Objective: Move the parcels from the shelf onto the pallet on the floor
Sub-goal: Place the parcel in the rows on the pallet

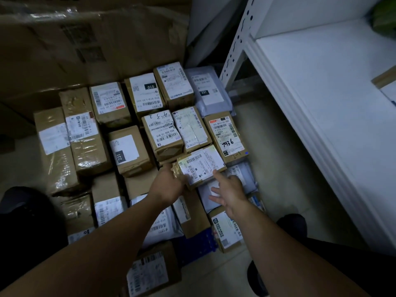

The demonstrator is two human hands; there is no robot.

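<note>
A small taped cardboard parcel [201,166] with a white barcode label lies among several parcels stacked on the floor. My left hand [169,183] grips its left end, fingers curled round the corner. My right hand [229,194] is spread, its fingertips touching the parcel's near right edge. A bit of the blue pallet [197,245] shows between the boxes near my arms. The white shelf [321,86] stands at the right, its board mostly bare, with the corner of a cardboard parcel [385,79] at the far right edge.
Big flattened cardboard cartons [85,43] lean behind the stack. Grey plastic mailers [209,91] lie at the stack's far right and under my right hand. The shelf's perforated white upright [235,52] rises beside the pile. My dark shoes [293,224] stand on the pale floor.
</note>
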